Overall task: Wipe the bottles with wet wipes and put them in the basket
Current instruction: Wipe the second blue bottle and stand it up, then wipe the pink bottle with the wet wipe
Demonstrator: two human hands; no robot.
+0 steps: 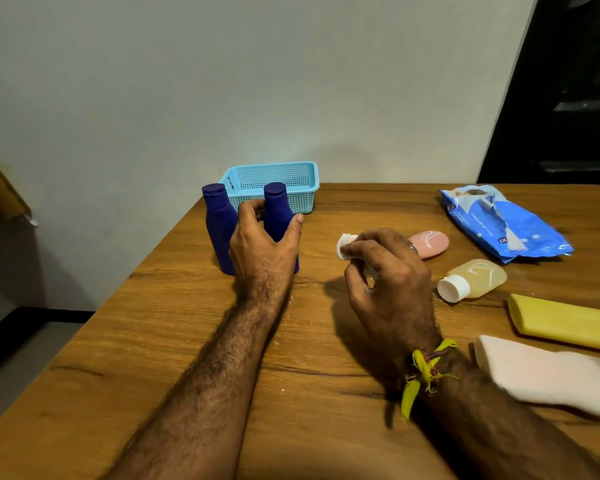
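Two dark blue bottles stand upright near the table's left edge. My left hand [262, 242] grips the right blue bottle [277, 211], fingers and thumb round its body. The left blue bottle [218, 223] stands beside it, untouched as far as I can tell. Behind them sits the light blue mesh basket [274, 180], nothing visible inside. My right hand [388, 271] pinches a crumpled white wet wipe [345, 244] just above the table. A pink bottle [430, 242] and a yellowish bottle with a white cap [471, 280] lie on their sides to the right.
A torn blue wet-wipe pack [506, 223] lies at the back right of the wooden table [187, 341]. A yellow cloth [568, 322] and a pale pink cloth [548, 375] lie near the right edge. A wall stands right behind the table.
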